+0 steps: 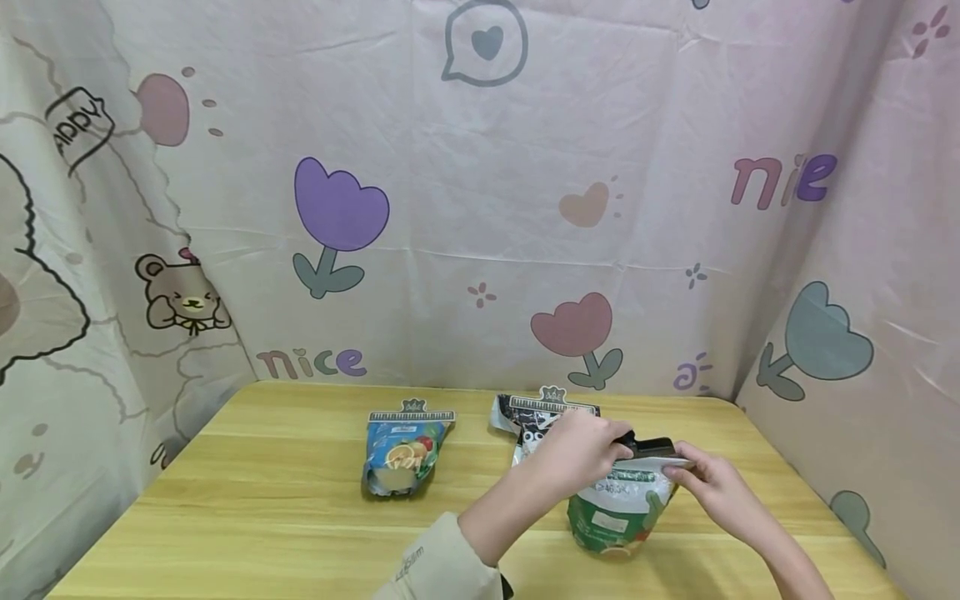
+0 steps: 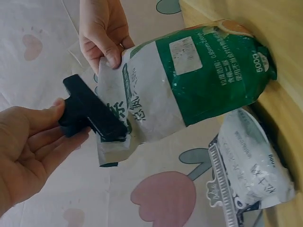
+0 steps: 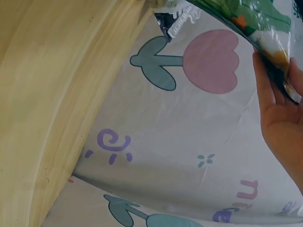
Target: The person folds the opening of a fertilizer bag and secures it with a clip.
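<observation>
A green and white food bag (image 1: 611, 521) stands at the right of the table, its top edge folded flat. My left hand (image 1: 577, 450) pinches a black bag clip (image 2: 94, 109) between thumb and fingers. In the left wrist view, the clip's long bar overlaps the bag's top edge, toward one corner. My right hand (image 1: 712, 485) pinches the opposite top corner of the bag between thumb and fingers. In the right wrist view, the right fingers (image 3: 263, 87) lie behind that corner and much of the bag is out of frame.
Behind my left hand stands a black and white bag (image 2: 251, 161) with a toothed clip (image 1: 551, 406) along its top. A blue bag (image 1: 401, 458), clipped likewise, stands left on the wooden table (image 1: 262, 500). A printed curtain (image 1: 465, 208) hangs behind the table and at its sides.
</observation>
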`<state>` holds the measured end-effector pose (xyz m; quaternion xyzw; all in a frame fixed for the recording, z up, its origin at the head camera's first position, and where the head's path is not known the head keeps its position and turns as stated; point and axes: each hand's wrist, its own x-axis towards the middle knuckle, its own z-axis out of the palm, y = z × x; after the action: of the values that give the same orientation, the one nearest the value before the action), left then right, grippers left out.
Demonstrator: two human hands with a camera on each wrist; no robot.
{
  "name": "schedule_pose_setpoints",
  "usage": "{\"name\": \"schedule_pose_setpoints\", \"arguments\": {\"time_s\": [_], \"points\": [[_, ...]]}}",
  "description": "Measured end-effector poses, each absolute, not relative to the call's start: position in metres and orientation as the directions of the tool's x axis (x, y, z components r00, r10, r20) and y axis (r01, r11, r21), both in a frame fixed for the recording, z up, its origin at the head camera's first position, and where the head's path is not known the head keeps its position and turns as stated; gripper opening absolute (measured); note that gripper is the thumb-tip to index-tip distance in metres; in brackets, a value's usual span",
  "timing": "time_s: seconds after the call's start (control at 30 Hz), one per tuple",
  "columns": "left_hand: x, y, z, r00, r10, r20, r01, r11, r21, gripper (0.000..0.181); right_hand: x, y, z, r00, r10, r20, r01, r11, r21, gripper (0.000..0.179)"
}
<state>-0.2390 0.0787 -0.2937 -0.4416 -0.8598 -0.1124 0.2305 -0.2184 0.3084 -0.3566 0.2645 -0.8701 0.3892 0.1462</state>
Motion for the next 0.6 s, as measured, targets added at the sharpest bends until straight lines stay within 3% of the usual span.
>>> {"name": "schedule_pose_setpoints", "arguments": {"time_s": [0.13, 0.33, 0.6], "points": [[-0.237, 0.083, -0.290, -0.528, 0.718, 0.454, 0.786, 0.615, -0.059, 0.016, -0.218, 0.312, -0.358, -0.780, -0.400, 0.482, -0.626, 0.503, -0.596, 0.018], [-0.234, 0.091, -0.287, -0.566, 0.716, 0.410, 0.758, 0.647, -0.083, 0.014, -0.218, 0.312, -0.358, -0.805, -0.384, 0.453, -0.593, 0.485, -0.643, 0.031], [-0.232, 0.102, -0.285, -0.569, 0.732, 0.375, 0.738, 0.656, -0.160, 0.010, -0.217, 0.310, -0.357, -0.800, -0.394, 0.453, -0.599, 0.475, -0.645, 0.046]]}}
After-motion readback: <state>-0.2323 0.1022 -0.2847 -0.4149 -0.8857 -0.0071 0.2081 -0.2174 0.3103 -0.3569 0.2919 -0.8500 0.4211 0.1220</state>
